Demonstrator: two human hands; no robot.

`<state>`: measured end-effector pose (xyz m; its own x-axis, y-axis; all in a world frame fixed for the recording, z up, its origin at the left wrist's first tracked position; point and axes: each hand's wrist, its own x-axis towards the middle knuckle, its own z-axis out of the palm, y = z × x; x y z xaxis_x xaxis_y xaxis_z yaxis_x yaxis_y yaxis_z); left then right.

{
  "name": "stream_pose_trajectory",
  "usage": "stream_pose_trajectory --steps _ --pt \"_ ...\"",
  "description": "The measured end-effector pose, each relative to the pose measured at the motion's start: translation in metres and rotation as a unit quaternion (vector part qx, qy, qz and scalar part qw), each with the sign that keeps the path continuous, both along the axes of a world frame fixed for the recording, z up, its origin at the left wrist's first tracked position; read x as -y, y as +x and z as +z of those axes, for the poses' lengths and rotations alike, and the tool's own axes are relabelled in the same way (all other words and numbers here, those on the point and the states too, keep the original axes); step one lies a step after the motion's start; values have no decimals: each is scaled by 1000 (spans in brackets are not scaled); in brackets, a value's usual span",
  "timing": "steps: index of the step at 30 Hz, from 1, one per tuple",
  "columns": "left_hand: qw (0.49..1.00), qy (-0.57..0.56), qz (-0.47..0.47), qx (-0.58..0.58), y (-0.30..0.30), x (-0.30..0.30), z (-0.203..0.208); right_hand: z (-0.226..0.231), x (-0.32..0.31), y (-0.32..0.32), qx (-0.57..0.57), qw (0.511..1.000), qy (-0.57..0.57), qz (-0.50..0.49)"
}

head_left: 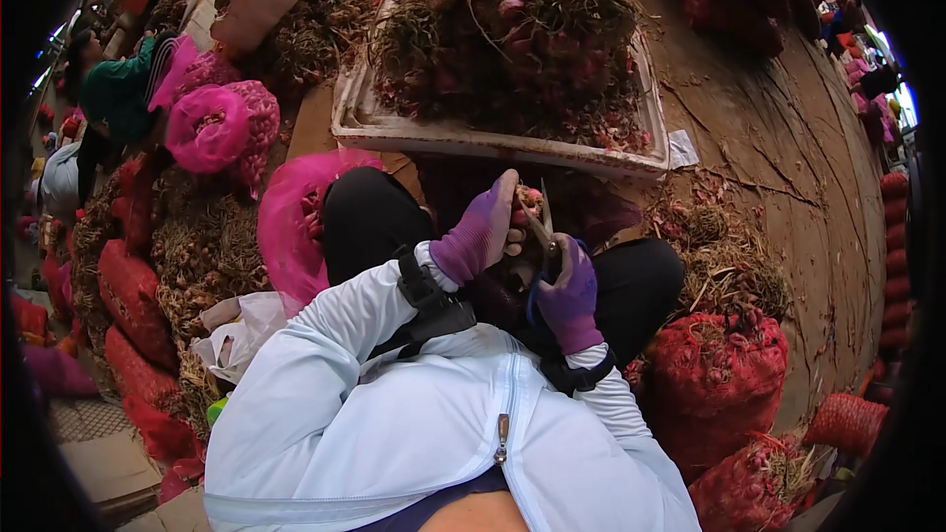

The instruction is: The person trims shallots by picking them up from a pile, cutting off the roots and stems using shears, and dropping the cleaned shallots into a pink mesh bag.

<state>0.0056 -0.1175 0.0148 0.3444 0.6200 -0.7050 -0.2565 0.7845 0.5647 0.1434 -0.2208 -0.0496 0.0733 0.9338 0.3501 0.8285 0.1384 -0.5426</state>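
Observation:
My left hand [475, 234], in a purple glove, is closed around a small bunch of shallots [531, 199] above my lap. My right hand [572, 286], gloved in purple too, grips a pair of scissors [541, 231]. Their metal blades point up and away from me, parted and right beside the shallots; how far they reach around the stems is hard to see. Just beyond my hands lies a white foam tray [493, 144], heaped with reddish shallots [512, 44] that still carry dry stems. Shadow between my legs hides what lies below my hands.
A pink mesh bag [301, 222] rests against my left leg, near a white plastic bag [241, 337]. Dry stems [729, 271] and a full red mesh sack [721, 374] are at my right. More pink bags [209, 128] and a person in green [110, 97] are far left.

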Motion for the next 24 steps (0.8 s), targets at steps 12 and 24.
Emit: stream_pose_trajectory --steps 12,24 --pt "981 173 42 -79 14 10 -20 -9 4 2 -54 997 -33 -40" --pt "993 114 -36 -7 0 -2 -31 31 -4 1 -262 958 -112 -42"
